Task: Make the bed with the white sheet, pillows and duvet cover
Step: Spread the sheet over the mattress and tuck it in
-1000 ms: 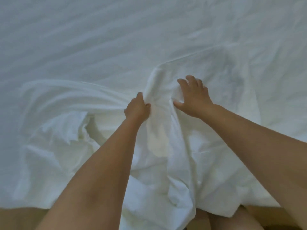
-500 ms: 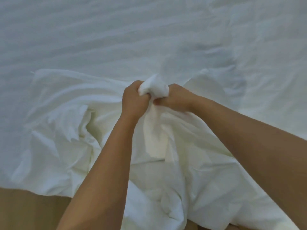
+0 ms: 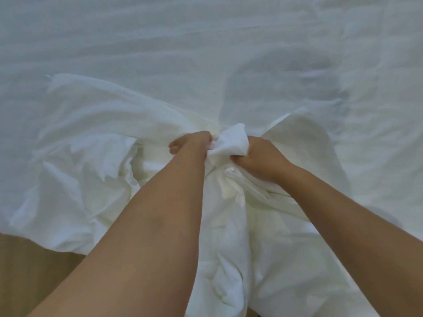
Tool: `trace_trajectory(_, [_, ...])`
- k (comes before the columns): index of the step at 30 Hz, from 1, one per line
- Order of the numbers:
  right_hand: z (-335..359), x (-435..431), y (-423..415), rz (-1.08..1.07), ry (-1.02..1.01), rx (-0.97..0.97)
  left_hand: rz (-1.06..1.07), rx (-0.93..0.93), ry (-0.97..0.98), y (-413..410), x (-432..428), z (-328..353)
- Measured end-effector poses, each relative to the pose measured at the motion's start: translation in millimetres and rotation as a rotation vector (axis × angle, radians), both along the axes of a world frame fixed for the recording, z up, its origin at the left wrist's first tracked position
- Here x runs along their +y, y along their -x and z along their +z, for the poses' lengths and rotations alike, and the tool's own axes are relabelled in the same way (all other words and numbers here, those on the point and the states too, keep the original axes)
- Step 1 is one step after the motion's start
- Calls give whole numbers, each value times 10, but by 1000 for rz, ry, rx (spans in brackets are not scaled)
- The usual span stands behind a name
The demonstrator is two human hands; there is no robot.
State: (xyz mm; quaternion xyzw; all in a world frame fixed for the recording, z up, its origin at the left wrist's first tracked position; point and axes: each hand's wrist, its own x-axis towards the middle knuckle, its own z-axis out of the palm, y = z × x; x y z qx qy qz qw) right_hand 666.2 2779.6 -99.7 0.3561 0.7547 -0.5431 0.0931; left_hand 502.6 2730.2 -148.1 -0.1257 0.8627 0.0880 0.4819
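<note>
A crumpled white duvet cover (image 3: pixel 96 161) lies bunched at the near edge of the bed, over the flat white sheet (image 3: pixel 183 42). A tuft of its fabric (image 3: pixel 231 140) sticks up between my hands. My left hand (image 3: pixel 194 143) grips the bunch from the left, fingers curled into the cloth. My right hand (image 3: pixel 258 156) grips the same bunch from the right, thumb tucked under. Both forearms reach forward from the bottom of the view. No pillows are in view.
The sheet covers the whole far part of the bed, with a shallow dent (image 3: pixel 304 65) at the upper right. A strip of wooden floor (image 3: pixel 27 266) shows at the lower left, below the hanging cloth.
My right hand went from lying spread on the cloth to gripping it. Both hands gathered the fabric into one tuft between them and drew it toward me.
</note>
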Motion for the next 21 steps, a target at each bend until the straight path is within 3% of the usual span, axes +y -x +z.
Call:
trace_trajectory(2, [25,22,8,72,5,-10,116,69,31,94,39,114])
trace_trajectory(5, [42,13,11,279,81,-94,280,-47,-118,93,139,350])
trace_trajectory(7, [38,-51,8,379,147,-161,284,-44,-114,67,109,276])
trace_trajectory(10, [9,-172,-45,371,159,-180,188,205,-77,4,-25,96])
trace_trajectory(13, [-70,-198,-147,131,149,-99,101,420,-55,-9,-271,67])
trace_trajectory(16, [-103,-145,-120,-35,297,-45,90,594,-228,56,-516,131])
trace_trajectory(18, [-83,-110,-36,46,395,-55,214,708,-356,153,-531,269])
trace_trajectory(21, [-59,-97,88,385,374,-158,363,806,-530,351,-436,520])
